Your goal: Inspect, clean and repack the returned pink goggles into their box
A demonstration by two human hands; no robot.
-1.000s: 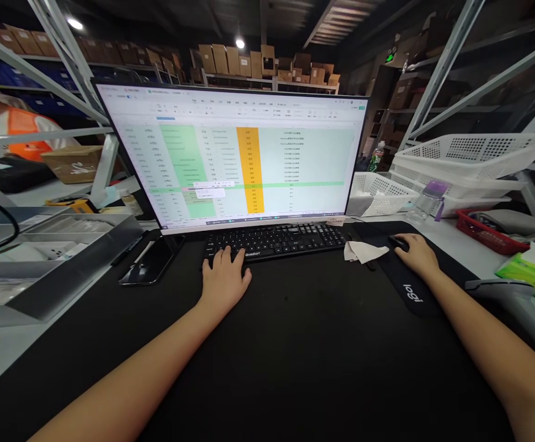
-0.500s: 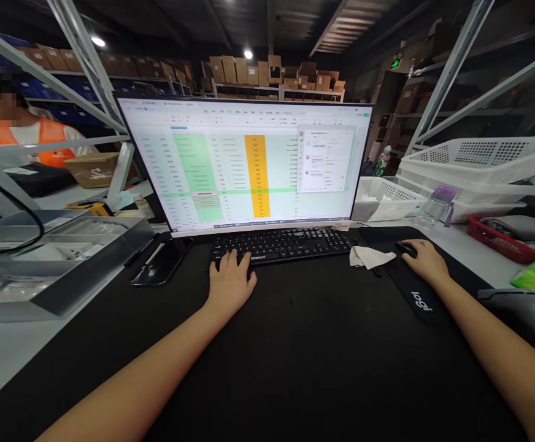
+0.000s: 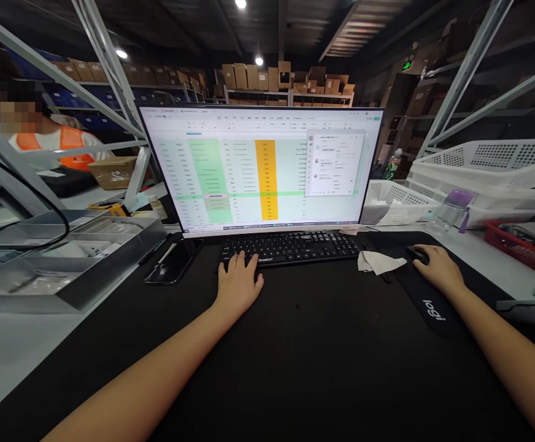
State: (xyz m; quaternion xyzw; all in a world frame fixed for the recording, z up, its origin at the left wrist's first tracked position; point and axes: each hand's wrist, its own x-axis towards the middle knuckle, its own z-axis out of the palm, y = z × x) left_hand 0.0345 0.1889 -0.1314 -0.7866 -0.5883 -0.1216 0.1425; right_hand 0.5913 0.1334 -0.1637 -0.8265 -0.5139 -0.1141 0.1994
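My left hand [image 3: 238,282] lies at the lower left edge of a black keyboard [image 3: 295,246], fingers spread over its keys. On a dark mouse pad [image 3: 433,310] marked "logi", my right hand [image 3: 440,269] is wrapped over a black computer mouse [image 3: 418,255]. Behind the keyboard stands a monitor [image 3: 244,178] showing a spreadsheet with green and orange columns and a small chat-like window at its right. A crumpled pale cloth [image 3: 380,263] lies between keyboard and mouse. To the left of the keyboard is a black phone [image 3: 174,262], screen dark.
Grey trays [image 3: 106,264] with small packets stand at the left. White baskets [image 3: 492,161], a purple-lidded bottle [image 3: 451,212] and a red basket [image 3: 520,245] occupy the right side. A person in an orange vest [image 3: 75,147] is at the far left, near a cardboard box [image 3: 112,173].
The whole view has shifted, so things appear slightly further right and mostly lower. Both hands stay at the keyboard and mouse. The person at the left has turned or leaned a little.
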